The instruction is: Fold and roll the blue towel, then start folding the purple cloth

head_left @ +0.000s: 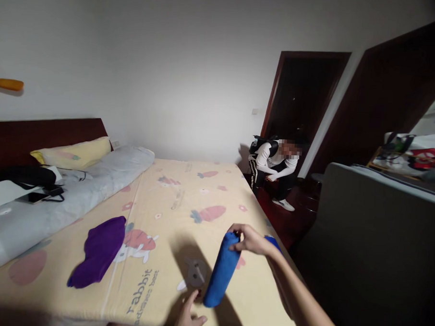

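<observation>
My right hand (248,239) grips the upper end of a rolled blue cloth (221,273), which stands tilted over the bed. Thumb and fingers close around its top edge. My left hand (189,316) is low in the view, just left of the roll's lower end, fingers apart and holding nothing. Beyond the left hand, a grey shape (196,273) shows on the sheet; whether it is printed or a loose thing I cannot tell. A folded purple cloth (100,251) lies on the bed to the left. Behind my right wrist, a bit of blue fabric (272,242) peeks out.
The bed (180,195) has a cream sheet with radish and rabbit prints. A grey bolster-like bundle (93,191), a yellow pillow (75,154) and a black bag (22,176) lie left. A person (275,160) sits by the door; a dark panel (373,237) stands right.
</observation>
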Demonstrator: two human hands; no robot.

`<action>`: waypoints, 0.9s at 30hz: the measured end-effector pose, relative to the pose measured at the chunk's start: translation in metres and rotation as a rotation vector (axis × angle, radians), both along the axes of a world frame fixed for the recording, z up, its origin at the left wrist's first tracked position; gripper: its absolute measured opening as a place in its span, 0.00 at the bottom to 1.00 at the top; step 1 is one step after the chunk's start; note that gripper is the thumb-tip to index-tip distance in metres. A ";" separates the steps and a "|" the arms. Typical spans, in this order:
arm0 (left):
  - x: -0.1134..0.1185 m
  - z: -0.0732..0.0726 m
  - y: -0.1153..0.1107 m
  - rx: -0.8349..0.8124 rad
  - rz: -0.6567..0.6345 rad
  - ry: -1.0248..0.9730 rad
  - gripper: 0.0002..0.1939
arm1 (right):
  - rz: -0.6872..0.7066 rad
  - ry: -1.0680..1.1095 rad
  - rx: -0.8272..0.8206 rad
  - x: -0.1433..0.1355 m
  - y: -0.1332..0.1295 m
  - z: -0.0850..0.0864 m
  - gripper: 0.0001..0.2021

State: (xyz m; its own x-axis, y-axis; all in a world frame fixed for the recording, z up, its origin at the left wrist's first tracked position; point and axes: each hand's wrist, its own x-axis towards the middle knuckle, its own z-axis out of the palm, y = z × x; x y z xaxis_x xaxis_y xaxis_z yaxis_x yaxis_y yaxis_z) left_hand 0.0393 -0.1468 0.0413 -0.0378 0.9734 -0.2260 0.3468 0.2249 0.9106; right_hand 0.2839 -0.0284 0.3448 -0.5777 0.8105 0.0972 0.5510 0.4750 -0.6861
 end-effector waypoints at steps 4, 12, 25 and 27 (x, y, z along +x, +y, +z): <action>-0.006 -0.007 -0.007 0.122 0.020 -0.025 0.33 | -0.083 -0.076 0.111 0.048 0.049 0.028 0.18; -0.050 -0.004 0.003 0.264 0.249 -0.048 0.22 | -0.399 -0.235 0.430 0.114 0.046 -0.014 0.11; -0.289 0.046 0.048 -0.051 0.739 0.862 0.23 | -0.678 -0.538 0.691 0.193 -0.086 -0.348 0.26; -0.302 0.051 0.049 -0.085 0.750 0.946 0.23 | -0.686 -0.501 0.667 0.190 -0.091 -0.353 0.25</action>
State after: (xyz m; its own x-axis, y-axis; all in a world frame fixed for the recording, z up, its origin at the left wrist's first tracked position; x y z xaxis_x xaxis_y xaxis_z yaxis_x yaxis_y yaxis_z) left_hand -0.2632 -0.0980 0.0920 -0.7715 0.6220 0.1337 0.6253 0.7024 0.3400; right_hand 0.4736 -0.1197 -0.0085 -0.1177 0.8473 0.5178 0.9879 0.1530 -0.0258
